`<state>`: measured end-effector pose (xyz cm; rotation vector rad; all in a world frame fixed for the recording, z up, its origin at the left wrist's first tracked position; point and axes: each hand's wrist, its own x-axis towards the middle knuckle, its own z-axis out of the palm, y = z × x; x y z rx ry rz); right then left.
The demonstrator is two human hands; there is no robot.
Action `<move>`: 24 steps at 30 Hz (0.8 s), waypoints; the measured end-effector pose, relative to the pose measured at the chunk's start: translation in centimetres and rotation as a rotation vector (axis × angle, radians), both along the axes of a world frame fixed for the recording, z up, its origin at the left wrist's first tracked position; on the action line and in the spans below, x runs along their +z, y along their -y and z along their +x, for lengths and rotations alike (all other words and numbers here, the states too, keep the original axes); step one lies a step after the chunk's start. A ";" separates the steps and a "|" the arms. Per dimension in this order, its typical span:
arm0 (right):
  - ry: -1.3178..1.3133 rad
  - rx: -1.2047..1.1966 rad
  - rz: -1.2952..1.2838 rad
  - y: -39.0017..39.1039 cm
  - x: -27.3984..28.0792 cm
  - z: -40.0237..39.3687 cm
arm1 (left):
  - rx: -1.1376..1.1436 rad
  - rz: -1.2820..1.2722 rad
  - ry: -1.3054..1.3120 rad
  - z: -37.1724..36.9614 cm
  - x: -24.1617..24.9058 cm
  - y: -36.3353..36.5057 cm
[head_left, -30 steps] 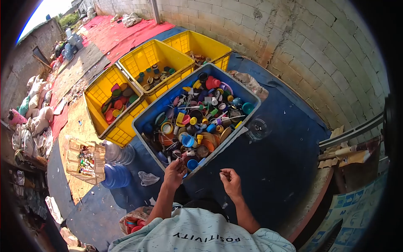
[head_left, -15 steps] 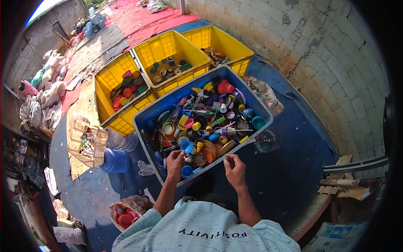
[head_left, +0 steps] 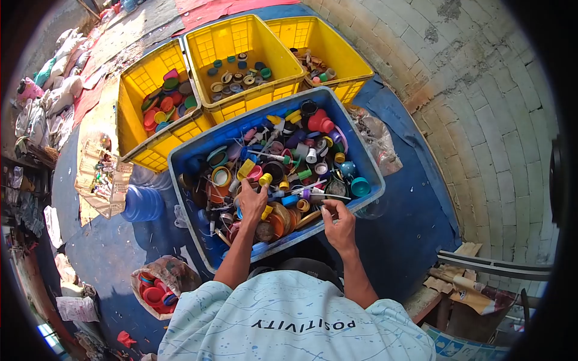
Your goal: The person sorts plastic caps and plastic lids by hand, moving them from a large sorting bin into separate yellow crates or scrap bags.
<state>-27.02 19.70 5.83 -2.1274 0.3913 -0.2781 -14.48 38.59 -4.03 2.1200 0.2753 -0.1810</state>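
My left hand (head_left: 251, 201) reaches over the blue bin (head_left: 280, 255), fingers apart and pointing down into a heap of mixed plastic caps. Right by its fingertips is a yellow cap (head_left: 265, 179); a yellow rectangular piece (head_left: 245, 169) lies just beyond. At the bin's near right side, my right hand (head_left: 340, 225) has its fingers curled together; anything between them is too small to make out. Close to it are a white stick (head_left: 331, 195) and a tan lid (head_left: 309, 218). Pump tops, a red cap (head_left: 320, 121) and a teal cap (head_left: 360, 186) also lie in the heap.
Behind the bin stand a left yellow crate (head_left: 171, 144) with coloured lids, a middle crate (head_left: 253, 93) and a right crate (head_left: 343, 87). A sack (head_left: 186, 274) of red caps, a blue water jug (head_left: 143, 203) and a basket (head_left: 117, 203) are at left; a block wall (head_left: 475, 120) rises right.
My left hand has moved forward, deeper over the heap; the blue cup near its fingers no longer shows there. My right hand stays at the bin's near right side. The view has shifted.
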 end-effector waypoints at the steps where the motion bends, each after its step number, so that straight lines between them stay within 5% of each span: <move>1: 0.011 -0.020 -0.021 0.9 -0.3 0.4 | -0.003 0.031 -0.006 0.0 -0.1 0.3; 9: -0.017 -0.065 0.031 10.1 -1.9 3.3 | 0.131 0.223 0.011 0.4 0.0 3.4; 24: -0.081 0.251 0.188 25.5 -2.5 11.8 | 0.311 0.439 -0.198 0.3 -2.5 12.1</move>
